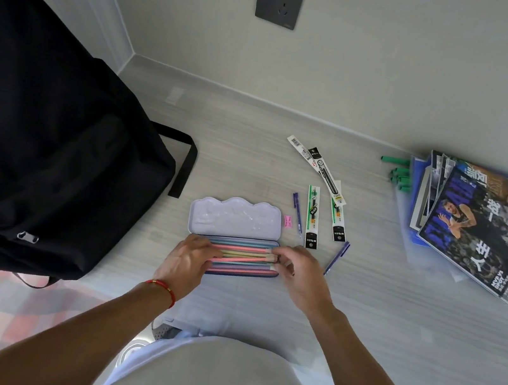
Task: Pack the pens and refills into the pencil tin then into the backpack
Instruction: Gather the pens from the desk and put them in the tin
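Both hands (189,258) cover the pencil tin's (235,219) ends; the backpack (37,141) is cut off left.

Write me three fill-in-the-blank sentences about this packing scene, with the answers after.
1. The tin's lid stands ____.
2. Both hands, left and right, rest on the pastel ____ inside the tin.
3. The black backpack lies on the person's ____ side.

Answers: open; pencils; left

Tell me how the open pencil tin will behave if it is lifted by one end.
The pencil tin looks rigid, so it should not flex. Its hinged lid lies open and would probably swing. The loose pastel pencils inside may slide or roll toward the low end.
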### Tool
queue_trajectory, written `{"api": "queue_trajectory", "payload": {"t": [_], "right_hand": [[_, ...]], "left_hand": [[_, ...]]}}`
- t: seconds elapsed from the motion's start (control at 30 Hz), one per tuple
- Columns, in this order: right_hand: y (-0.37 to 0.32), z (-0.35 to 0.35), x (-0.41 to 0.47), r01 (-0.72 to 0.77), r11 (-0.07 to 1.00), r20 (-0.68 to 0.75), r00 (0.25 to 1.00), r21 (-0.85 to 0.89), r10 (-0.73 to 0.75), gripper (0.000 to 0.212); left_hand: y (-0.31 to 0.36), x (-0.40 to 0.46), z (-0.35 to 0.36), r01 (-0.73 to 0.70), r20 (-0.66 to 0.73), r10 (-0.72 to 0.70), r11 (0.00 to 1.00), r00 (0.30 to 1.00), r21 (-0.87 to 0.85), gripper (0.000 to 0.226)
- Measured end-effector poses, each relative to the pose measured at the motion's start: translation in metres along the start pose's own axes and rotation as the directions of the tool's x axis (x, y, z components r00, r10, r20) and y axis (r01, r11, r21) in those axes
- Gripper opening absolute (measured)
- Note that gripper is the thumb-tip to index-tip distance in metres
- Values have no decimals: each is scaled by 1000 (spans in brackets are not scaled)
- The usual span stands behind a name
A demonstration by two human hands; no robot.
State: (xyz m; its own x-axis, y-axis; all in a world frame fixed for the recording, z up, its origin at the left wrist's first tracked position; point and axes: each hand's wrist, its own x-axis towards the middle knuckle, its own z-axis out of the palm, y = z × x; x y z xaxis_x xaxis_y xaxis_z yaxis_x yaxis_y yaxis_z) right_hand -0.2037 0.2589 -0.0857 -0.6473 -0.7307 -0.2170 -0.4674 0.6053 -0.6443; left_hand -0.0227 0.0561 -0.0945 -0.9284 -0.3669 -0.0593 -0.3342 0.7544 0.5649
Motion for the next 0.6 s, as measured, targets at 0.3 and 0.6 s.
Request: {"api": "queue_trajectory", "payload": {"t": [0.3, 0.6], "right_hand": [[-6, 6, 3, 96, 990, 99, 991, -102, -86, 11], [-3, 7, 4, 104, 973, 44, 994, -208, -97, 15]], "left_hand": [[-3, 2, -8, 4, 30, -4, 1000, 1000, -2, 33], [-4, 4, -14, -5, 66, 3, 1000, 998, 29, 33]]}}
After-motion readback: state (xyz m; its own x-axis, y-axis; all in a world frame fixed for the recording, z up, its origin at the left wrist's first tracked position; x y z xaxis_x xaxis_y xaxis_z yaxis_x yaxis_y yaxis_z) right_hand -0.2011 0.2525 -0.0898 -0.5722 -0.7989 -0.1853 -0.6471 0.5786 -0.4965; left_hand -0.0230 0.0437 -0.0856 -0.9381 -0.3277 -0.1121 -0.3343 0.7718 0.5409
